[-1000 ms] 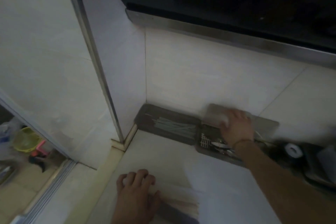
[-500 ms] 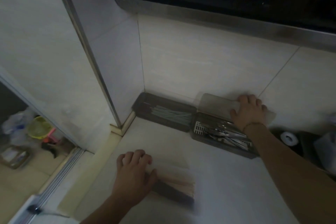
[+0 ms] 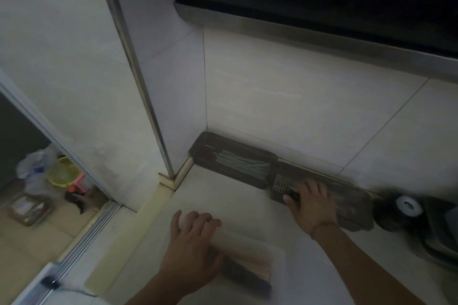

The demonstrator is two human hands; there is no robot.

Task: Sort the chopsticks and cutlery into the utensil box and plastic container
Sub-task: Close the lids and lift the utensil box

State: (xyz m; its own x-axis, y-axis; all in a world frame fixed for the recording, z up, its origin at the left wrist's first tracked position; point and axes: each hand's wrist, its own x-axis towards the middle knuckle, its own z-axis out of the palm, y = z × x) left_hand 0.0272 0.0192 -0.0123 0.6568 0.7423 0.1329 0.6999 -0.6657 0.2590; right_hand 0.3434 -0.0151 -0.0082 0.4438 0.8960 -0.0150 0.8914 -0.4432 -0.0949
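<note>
Between the left hand [image 3: 190,250] and the right hand [image 3: 311,205] lies a bare strip of pale countertop [image 3: 238,208]. Beyond the right hand the long dark utensil box [image 3: 238,163] sits against the tiled wall [image 3: 285,96] (no passage behind). Right of it, dark blurred clutter [image 3: 406,213] crowds the counter.

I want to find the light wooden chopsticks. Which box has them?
The clear plastic container nearest the person, under the left hand. The dark utensil box by the wall holds pale greenish sticks instead.
</note>
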